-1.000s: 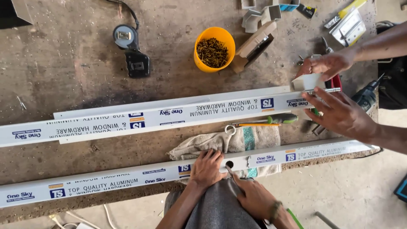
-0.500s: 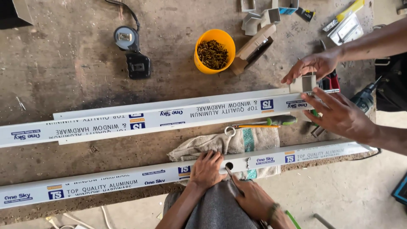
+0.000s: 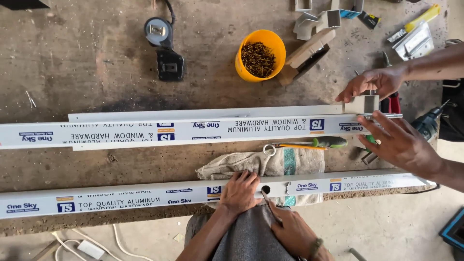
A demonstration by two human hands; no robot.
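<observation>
My left hand (image 3: pixel 239 193) presses flat on the near white aluminium profile (image 3: pixel 121 199), which lies along the table's front edge. Beside it is a small round hole (image 3: pixel 265 189) in the profile. My right hand (image 3: pixel 290 232) rests on my grey-clad knee and grips a thin dark tool (image 3: pixel 269 205) whose tip points at the hole. A second long profile (image 3: pixel 193 129) lies farther back. At its right end a co-worker's hand (image 3: pixel 372 82) touches a small aluminium piece (image 3: pixel 362 104), and the co-worker's other hand (image 3: pixel 401 142) hovers open.
A folded cloth (image 3: pixel 270 164) lies between the profiles, with a green-handled screwdriver (image 3: pixel 314 143) on it. A yellow bowl of screws (image 3: pixel 261 53), a tape measure (image 3: pixel 158 31), aluminium offcuts (image 3: pixel 328 19) and a drill (image 3: pixel 427 123) are also on the table. Cables (image 3: pixel 87 244) lie on the floor.
The co-worker's far hand has moved left onto the small aluminium piece at the far profile's end; the other hand has opened. My own hands have hardly moved.
</observation>
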